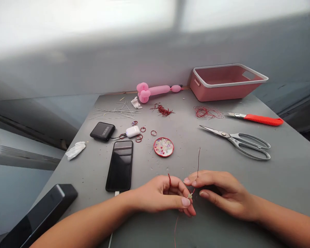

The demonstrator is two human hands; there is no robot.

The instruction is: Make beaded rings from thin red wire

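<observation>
Near the front of the table, my left hand (167, 196) is closed, pinching a small piece of red cord with a pale bead (190, 195) on it between thumb and fingers. A loop of dark red cord (169, 179) goes round its index finger. My right hand (224, 193) is just beside it, its fingertips closed on the thin cord (198, 162), whose end sticks up above them. Its thumb is a little apart from the other fingers. A thin reddish strand (175, 230) hangs below my left hand. Beyond the hands lies a round red-rimmed dish (154, 150) of small pale beads.
Scissors (229, 136) and a red-handled cutter (263, 120) lie right. Behind are tangled red cord (205, 112), cord scraps (164, 110), a pink balloon (158, 90) and pink basket (222, 93). Left are a phone (119, 165), power bank (102, 131), white case (132, 131) and several cord rings (153, 133).
</observation>
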